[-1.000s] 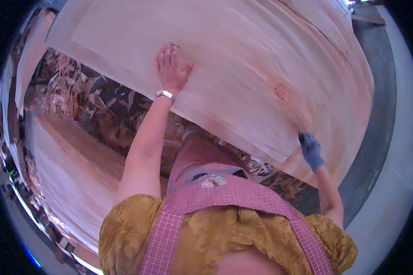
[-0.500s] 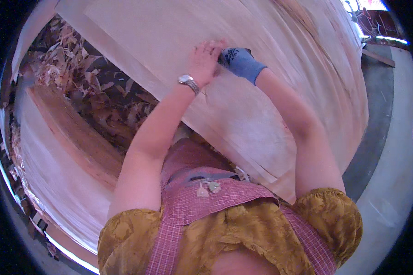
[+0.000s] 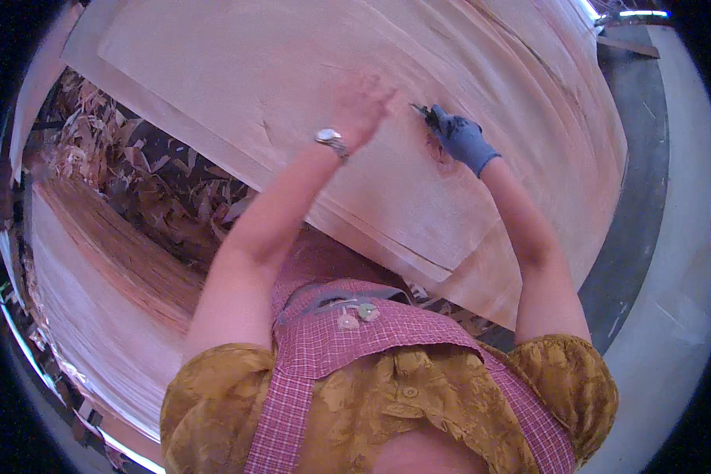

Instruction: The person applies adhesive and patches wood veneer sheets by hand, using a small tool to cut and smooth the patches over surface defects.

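A broad stack of thin, pale wood veneer sheets (image 3: 245, 71) lies in front of me, its upper sheets wavy. My left hand (image 3: 363, 107), bare and with a metal watch (image 3: 329, 141) on the wrist, is over the top sheet with fingers stretched out; it is slightly blurred, so I cannot tell if it touches. My right hand (image 3: 460, 136), in a blue glove with dark fingers, is closed on a small knife (image 3: 420, 109). The blade points left, toward my left fingers, and lies close to the veneer. A brownish knot mark (image 3: 442, 154) shows beside the glove.
Torn veneer scraps (image 3: 107, 134) fill the gap left of the stack. Beyond them stands another veneer stack (image 3: 95, 268) with a rough brown edge. A dark grey floor strip (image 3: 636, 158) runs along the right, with paler floor (image 3: 687, 237) outside it.
My hands have moved apart. The right one went right and slightly down, and the knife now shows. My left hand's fingers are more spread. The view has shifted slightly.
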Tool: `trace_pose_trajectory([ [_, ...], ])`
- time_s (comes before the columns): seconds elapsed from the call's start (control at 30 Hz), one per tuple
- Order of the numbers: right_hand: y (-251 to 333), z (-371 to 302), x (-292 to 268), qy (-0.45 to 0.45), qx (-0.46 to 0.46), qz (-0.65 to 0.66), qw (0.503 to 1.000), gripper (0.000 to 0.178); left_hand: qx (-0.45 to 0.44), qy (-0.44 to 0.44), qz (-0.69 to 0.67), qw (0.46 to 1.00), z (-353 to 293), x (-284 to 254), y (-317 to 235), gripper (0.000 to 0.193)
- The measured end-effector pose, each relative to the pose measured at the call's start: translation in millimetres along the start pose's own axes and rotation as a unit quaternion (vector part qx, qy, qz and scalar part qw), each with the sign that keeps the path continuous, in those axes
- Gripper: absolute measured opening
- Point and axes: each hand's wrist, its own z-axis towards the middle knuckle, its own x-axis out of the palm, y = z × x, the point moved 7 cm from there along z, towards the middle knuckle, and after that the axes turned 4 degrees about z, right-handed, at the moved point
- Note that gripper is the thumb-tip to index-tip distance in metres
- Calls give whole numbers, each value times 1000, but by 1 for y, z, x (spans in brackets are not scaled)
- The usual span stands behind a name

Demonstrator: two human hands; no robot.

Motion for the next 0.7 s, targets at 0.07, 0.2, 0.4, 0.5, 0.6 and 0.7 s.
trace_pose_trajectory([
  [0.07,5,-2,3,17,3,36,999,22,-22,5,-25,999,-7,8,-35,72],
  [0.2,26,-74,10,-81,-12,-16,997,34,-38,61,-3,997,-4,8,-38,77],
  [0.4,3,-141,51,34,122,6,992,33,-25,-8,64,998,-15,9,-72,75],
  [0.5,-7,-151,59,13,95,49,994,35,66,-72,4,995,-48,21,-125,71],
  [0.6,-17,-209,76,3,126,55,990,33,17,75,-16,997,-54,44,-129,61],
  [0.7,-1,-263,95,-19,198,50,979,27,51,14,-49,997,-56,27,-144,53],
])
